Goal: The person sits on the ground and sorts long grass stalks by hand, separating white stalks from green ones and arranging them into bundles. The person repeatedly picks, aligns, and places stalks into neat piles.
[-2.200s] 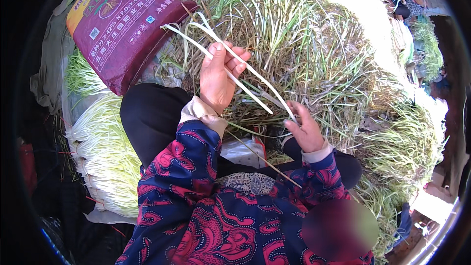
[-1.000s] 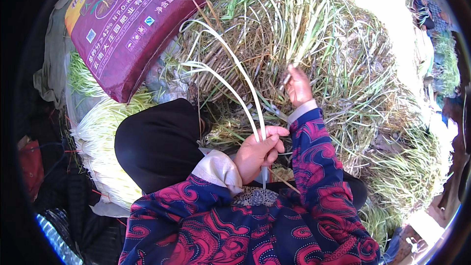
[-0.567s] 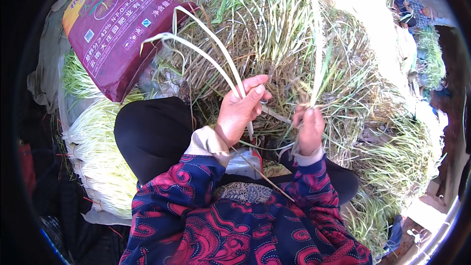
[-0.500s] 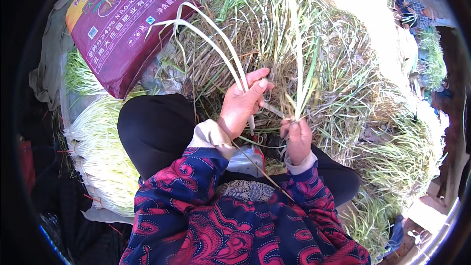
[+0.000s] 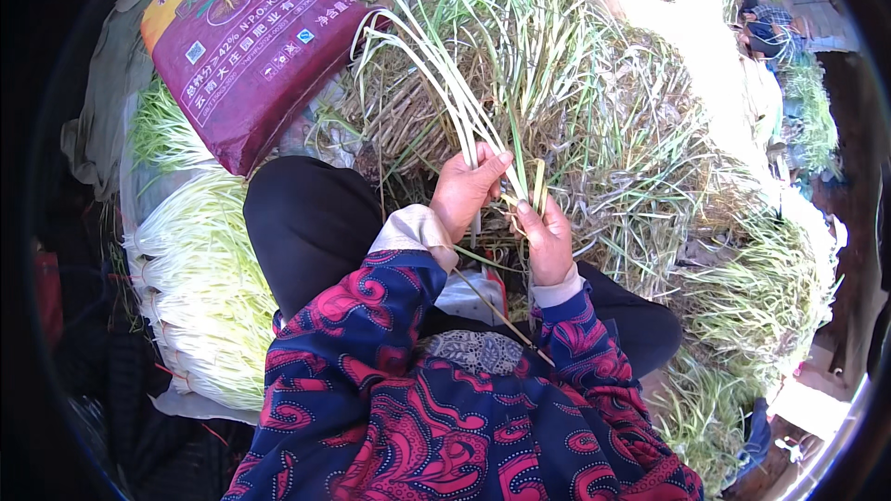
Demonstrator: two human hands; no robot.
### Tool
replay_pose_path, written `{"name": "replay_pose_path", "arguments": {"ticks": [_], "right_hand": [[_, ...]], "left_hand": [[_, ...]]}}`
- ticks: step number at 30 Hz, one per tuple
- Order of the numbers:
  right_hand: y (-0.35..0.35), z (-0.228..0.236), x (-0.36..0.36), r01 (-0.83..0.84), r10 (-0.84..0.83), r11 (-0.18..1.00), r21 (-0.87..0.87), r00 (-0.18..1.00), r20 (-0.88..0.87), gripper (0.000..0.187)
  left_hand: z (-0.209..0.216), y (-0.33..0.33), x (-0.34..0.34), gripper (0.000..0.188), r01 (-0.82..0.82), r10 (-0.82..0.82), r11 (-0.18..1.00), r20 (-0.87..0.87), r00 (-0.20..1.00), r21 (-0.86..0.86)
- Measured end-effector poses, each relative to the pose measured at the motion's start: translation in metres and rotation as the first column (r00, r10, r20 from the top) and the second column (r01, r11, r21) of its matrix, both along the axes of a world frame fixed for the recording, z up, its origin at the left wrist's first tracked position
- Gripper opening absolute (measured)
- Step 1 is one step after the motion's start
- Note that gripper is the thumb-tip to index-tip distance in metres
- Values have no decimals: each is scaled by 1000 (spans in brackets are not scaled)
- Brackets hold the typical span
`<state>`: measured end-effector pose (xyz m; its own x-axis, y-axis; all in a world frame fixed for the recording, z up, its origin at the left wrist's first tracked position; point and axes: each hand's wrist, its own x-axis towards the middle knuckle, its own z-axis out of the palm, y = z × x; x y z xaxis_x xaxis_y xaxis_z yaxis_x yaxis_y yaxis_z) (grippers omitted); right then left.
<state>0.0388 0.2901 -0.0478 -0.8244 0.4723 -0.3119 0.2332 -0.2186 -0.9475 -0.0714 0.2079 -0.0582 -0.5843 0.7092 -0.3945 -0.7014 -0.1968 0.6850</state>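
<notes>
Above my lap my two hands are close together. My left hand [image 5: 464, 190] is closed, thumb against fingers, round several long white-and-green leafy stalks [image 5: 444, 79], whose tips droop toward the upper left. My right hand [image 5: 549, 239] pinches the lower end of another stalk with yellowed leaves [image 5: 538, 184], just right of the left fingers. The stalks of both hands cross there, so which fingers bear on which stem is partly hidden. Just beyond my hands lies a big heap of unsorted green stalks with dry brown straw [image 5: 613, 121].
A purple and yellow sack [image 5: 278, 65] stands at the upper left. Below it, pale trimmed stalks [image 5: 200, 269] lie in stacked bundles beside my knee [image 5: 311, 232]. More green stalks [image 5: 761, 288] spread at the right. A clear plastic bag [image 5: 464, 297] is in my lap.
My right hand has moved up and left with its stalk, which now leans in beside the stalks in my left hand. The left hand has shifted slightly right and down.
</notes>
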Motion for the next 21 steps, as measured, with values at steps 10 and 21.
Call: {"name": "replay_pose_path", "arguments": {"ticks": [10,21], "right_hand": [[10,21,-4,227,-213,952,206,973,-85,11],[206,8,76,823,-918,257,506,371,-137,26]], "left_hand": [[-15,3,7,27,-30,31,1000,-78,996,9],[-23,7,14,25,-156,154,988,254,955,-13]]}}
